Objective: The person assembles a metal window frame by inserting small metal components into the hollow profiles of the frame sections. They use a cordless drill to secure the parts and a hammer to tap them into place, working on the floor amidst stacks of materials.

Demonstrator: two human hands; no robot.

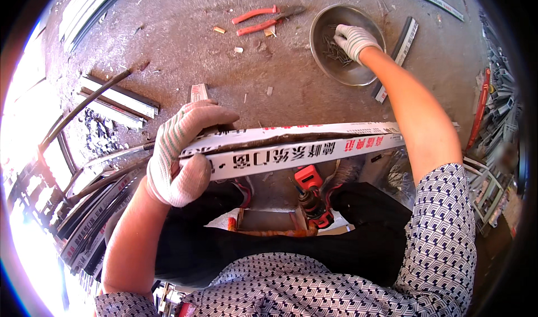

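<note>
My left hand, in a white knitted glove, is closed around the left end of a long profile bar covered in white printed film. The bar lies crosswise above my lap, with a dark groove along its length. My right hand, gloved the same way, reaches into a round metal bowl. Its fingers are drawn together over a pile of small, thin metal fasteners, probably screws or nails. Whatever is between those fingertips is too small to make out.
Red-handled pliers lie left of the bowl. A short profile piece rests at its right. Between my knees is a red and black power drill. Profile bundles lie far left, metal offcuts along the right.
</note>
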